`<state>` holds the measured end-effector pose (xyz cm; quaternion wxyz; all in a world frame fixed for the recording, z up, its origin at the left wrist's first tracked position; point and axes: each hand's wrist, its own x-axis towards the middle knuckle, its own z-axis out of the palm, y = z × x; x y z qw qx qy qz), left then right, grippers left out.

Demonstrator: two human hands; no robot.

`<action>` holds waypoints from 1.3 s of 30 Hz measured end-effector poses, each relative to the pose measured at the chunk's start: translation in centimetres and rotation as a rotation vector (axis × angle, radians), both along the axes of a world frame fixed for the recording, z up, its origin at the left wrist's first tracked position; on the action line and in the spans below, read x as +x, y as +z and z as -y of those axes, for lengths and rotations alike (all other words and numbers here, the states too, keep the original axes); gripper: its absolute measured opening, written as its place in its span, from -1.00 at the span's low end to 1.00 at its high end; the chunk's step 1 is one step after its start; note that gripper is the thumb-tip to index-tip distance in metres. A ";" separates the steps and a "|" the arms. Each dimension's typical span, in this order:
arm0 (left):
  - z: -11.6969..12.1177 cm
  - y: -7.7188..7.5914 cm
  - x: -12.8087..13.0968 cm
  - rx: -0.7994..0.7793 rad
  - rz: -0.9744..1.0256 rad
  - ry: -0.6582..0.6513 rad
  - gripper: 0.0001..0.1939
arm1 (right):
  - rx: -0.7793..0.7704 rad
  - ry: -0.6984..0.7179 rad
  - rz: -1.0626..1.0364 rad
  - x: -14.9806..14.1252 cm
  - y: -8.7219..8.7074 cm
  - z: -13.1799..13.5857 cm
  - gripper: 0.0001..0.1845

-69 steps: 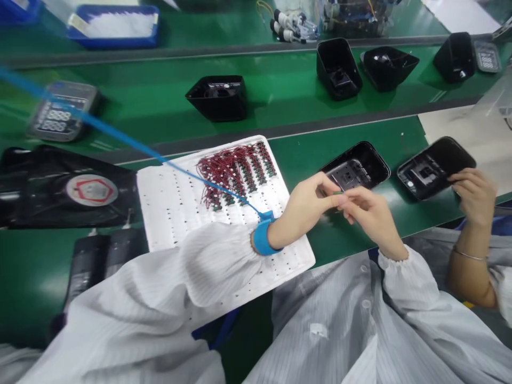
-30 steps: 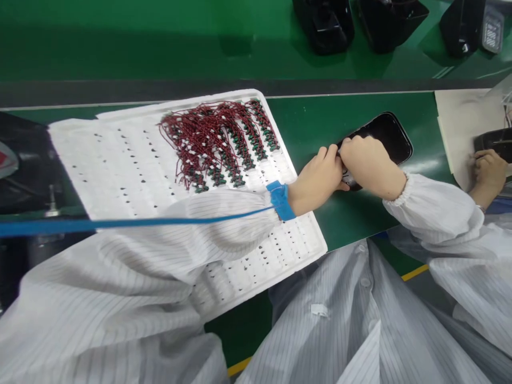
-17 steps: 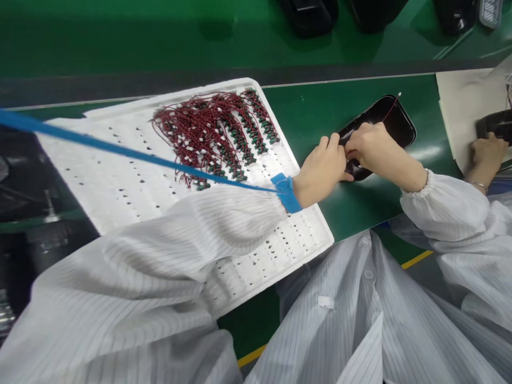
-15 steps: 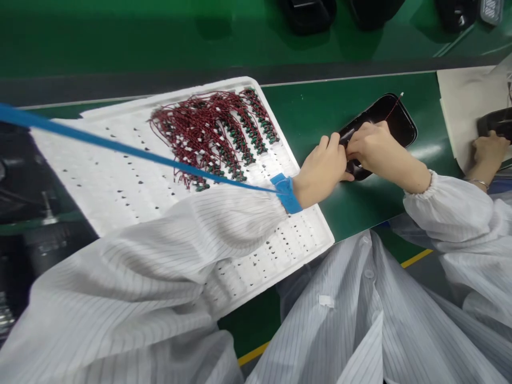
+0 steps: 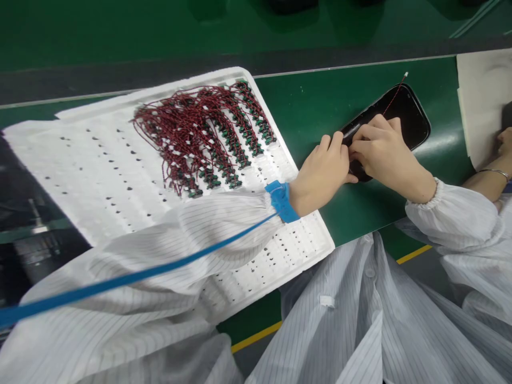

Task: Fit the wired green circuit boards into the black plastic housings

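Observation:
A black, shallow plastic housing [image 5: 416,125] with rounded corners lies slantwise on the green bench. My left hand [image 5: 322,173] is closed round its near-left end, the thumb along the lower edge. Bent over the same end, my right hand [image 5: 386,149] has its fingers pinched together inside the housing; whatever is between them is hidden. A twisted dark-red wire [image 5: 394,101] runs out from beside my right fingers across the housing's upper rim, ending in a small white connector [image 5: 406,74]. A blue wrist strap [image 5: 283,201] circles my left wrist, its cord trailing left.
Under my left forearm lies a white foam tray [image 5: 100,165] holding several rows of small green boards with dark-red wires [image 5: 200,128]. A raised green ledge [image 5: 140,37] runs along the back. At far right, a co-worker's hand [image 5: 504,141] is beside a pale sheet [image 5: 480,101].
The blue cord has swung from above my left sleeve to across it. Both hands stay at the housing's left end, with the right fingers shifted slightly. The whole view has moved a little.

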<state>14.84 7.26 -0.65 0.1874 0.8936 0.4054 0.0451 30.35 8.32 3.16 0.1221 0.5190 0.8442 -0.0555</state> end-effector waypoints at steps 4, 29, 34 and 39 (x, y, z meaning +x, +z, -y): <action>0.2 -0.3 0.0 0.016 0.069 0.019 -0.43 | 0.016 0.008 0.088 -0.1 0.4 0.6 -0.55; -1.6 -1.2 -0.3 0.035 -0.005 -0.046 -0.42 | 0.277 -0.114 -0.294 6.0 -0.6 5.8 -0.53; -3.4 -0.1 1.9 0.028 -0.042 -0.101 -0.45 | 0.259 -0.149 -0.235 8.1 -2.7 5.9 -0.62; -9.5 0.7 2.5 0.256 -0.016 0.078 -0.51 | 0.400 -0.265 -0.320 10.6 -4.2 4.2 -0.69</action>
